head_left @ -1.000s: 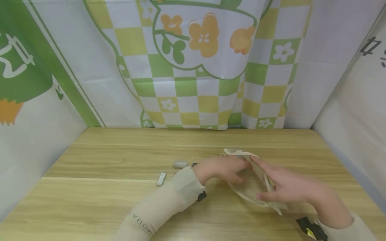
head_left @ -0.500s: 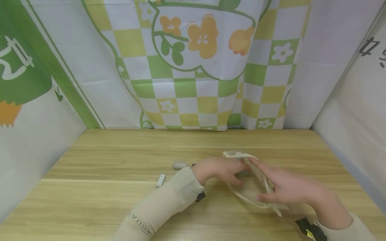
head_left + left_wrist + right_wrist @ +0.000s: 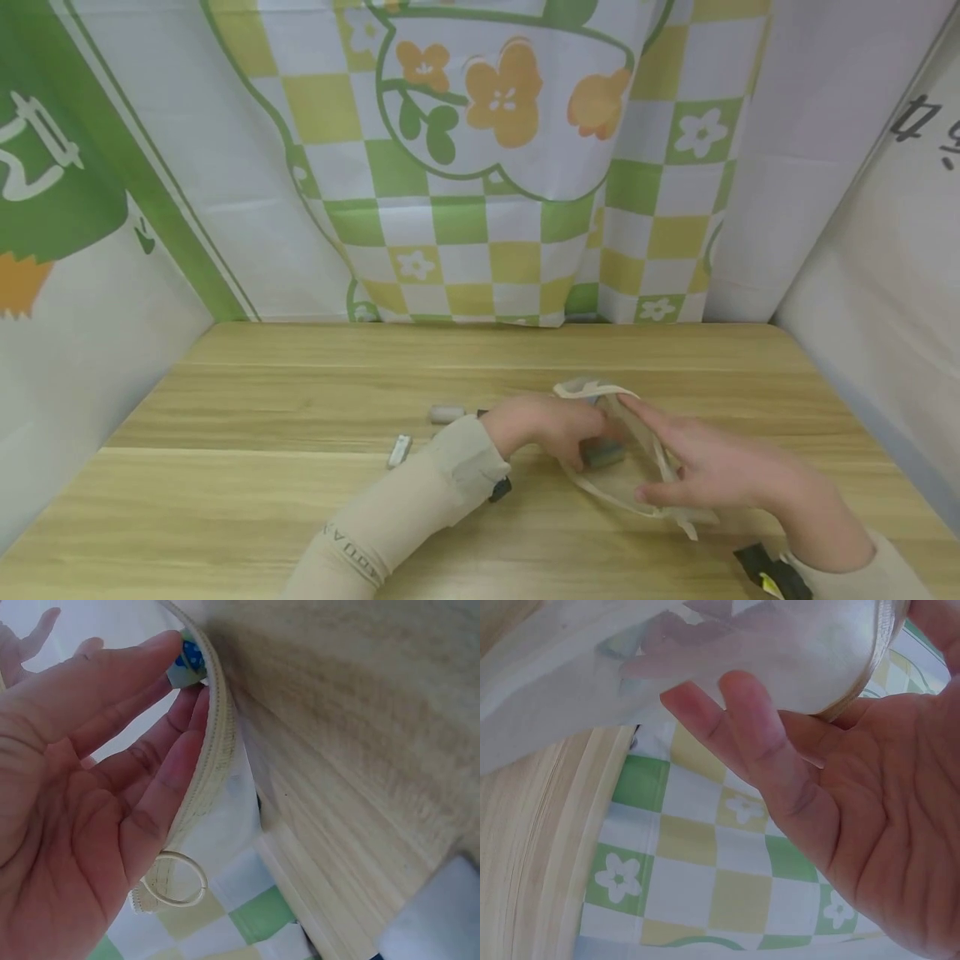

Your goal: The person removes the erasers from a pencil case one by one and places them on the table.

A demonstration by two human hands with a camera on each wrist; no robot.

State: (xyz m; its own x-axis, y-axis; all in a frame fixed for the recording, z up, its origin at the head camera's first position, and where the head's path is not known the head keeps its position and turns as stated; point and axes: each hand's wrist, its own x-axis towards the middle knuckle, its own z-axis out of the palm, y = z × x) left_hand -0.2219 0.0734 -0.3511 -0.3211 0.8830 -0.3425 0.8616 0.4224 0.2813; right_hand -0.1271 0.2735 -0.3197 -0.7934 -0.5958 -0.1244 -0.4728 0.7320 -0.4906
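Observation:
A translucent pouch [image 3: 633, 467] with a cream zipper rim stands with its mouth spread, on the right half of the table. My right hand [image 3: 720, 462] grips its right side, thumb over the rim and fingers along the outer wall. Inside the mouth, my left hand [image 3: 562, 425] pinches a small greenish piece [image 3: 603, 454] near its fingertips. In the left wrist view that small piece [image 3: 187, 664] shows a blue pattern, partly hidden behind the zipper rim. A zipper pull ring [image 3: 176, 879] hangs beside the left hand. Through the pouch wall [image 3: 802, 645], blurred fingers show in the right wrist view.
Left of the pouch lie a grey cylinder [image 3: 447, 414] and a small whitish oblong piece [image 3: 400, 451]. A dark piece [image 3: 482, 412] is mostly hidden behind the left wrist. A checked curtain [image 3: 480, 250] hangs behind the wooden table [image 3: 300, 375].
My left fingers have shifted inside the pouch, and the greenish piece has come lower and more into sight. The right hand keeps its hold on the rim.

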